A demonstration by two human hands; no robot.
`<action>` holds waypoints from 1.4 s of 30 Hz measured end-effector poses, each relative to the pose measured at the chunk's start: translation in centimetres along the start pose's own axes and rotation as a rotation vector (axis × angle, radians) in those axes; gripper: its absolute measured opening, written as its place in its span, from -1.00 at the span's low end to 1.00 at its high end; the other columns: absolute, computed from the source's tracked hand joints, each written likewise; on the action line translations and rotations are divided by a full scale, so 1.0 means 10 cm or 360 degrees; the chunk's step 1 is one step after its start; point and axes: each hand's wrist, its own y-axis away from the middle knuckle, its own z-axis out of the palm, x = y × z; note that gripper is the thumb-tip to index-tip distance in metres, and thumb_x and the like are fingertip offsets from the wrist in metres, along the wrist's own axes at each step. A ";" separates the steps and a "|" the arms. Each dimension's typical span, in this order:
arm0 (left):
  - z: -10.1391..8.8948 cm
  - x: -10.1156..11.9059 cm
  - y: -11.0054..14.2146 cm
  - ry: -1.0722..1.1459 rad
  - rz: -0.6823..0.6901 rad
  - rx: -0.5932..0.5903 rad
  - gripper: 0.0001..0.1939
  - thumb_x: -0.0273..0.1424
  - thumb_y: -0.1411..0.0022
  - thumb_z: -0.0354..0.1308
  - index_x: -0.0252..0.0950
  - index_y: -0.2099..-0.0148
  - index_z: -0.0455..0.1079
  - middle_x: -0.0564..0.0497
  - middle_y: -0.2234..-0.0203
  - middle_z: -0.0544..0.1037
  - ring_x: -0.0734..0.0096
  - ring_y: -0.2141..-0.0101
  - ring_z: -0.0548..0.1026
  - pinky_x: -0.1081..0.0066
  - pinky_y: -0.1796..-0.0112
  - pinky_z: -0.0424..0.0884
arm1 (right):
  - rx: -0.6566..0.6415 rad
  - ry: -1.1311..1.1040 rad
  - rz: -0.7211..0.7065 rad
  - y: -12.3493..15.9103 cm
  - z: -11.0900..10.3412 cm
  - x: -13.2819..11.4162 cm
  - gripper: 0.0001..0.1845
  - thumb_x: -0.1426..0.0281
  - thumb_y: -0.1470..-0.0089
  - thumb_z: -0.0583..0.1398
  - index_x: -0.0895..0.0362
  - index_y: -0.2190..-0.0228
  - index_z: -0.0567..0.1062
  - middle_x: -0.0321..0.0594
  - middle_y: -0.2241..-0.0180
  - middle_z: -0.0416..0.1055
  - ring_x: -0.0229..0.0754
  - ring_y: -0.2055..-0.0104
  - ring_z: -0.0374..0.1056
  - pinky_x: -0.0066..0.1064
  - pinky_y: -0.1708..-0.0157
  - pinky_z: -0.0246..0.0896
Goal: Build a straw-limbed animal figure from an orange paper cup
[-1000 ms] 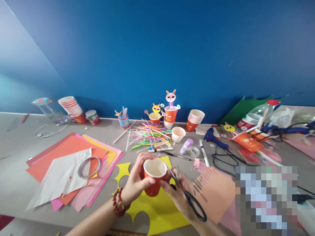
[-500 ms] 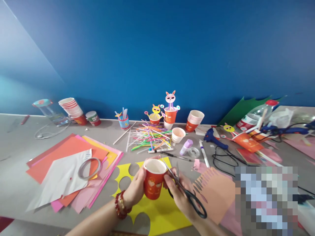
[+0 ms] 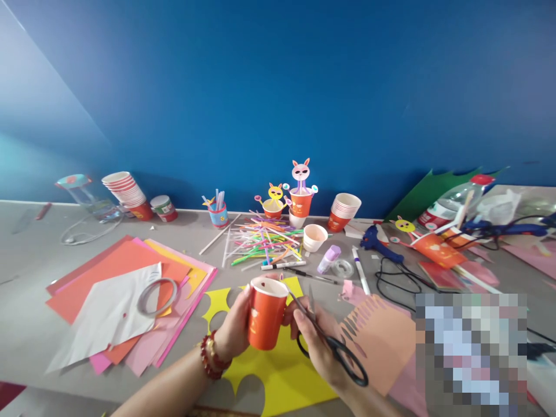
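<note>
My left hand is wrapped round an orange-red paper cup, which tilts slightly over a yellow sheet with round cut-outs. A small dark spot shows just inside its white rim. My right hand is closed on black-handled scissors, blades apart and pointing up and left beside the rim. Its fingertips are at the cup's right side; whether they press on it I cannot tell. Behind the cup lie a black pen and a capped marker.
Coloured paper sheets with a tape roll lie left. A pile of straws, a white cup and cup figures stand behind. A glue gun with black cable and fringed orange paper are right.
The cup has turned in my left hand, its printed hearts shifting left, and it tilts a little more. My right hand and the scissors have barely moved.
</note>
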 end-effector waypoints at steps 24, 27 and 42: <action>-0.11 0.03 0.02 -0.1024 0.0719 0.0139 -0.65 -0.28 -0.28 0.21 -0.18 -0.07 0.27 -0.16 -0.16 0.28 0.02 -0.17 0.30 0.12 -0.11 0.30 | -0.0105 0.0326 -0.0188 -0.03 -0.04 -0.10 -0.59 0.20 -0.35 -0.03 0.07 0.48 0.39 -0.35 0.61 0.34 -0.21 0.53 0.35 -0.40 0.45 0.21; -0.13 0.02 0.01 -0.1035 0.0762 0.0157 -0.66 -0.31 -0.25 0.25 -0.19 -0.04 0.28 -0.15 -0.12 0.31 0.03 -0.16 0.31 0.10 -0.13 0.28 | -0.0145 0.0311 -0.0141 -0.03 -0.04 -0.13 -0.60 0.20 -0.34 -0.02 0.07 0.47 0.39 -0.35 0.61 0.35 -0.21 0.53 0.36 -0.40 0.43 0.22; -0.11 0.08 0.04 -0.1274 0.0762 0.0125 -0.93 -0.35 -0.36 0.13 -0.21 0.18 0.29 -0.19 -0.32 0.16 0.01 -0.32 0.10 0.03 -0.24 0.10 | -0.0137 0.0286 -0.0231 -0.04 -0.04 -0.05 -0.61 0.27 -0.34 -0.02 0.07 0.48 0.41 -0.34 0.62 0.31 -0.17 0.44 0.37 -0.35 0.32 0.25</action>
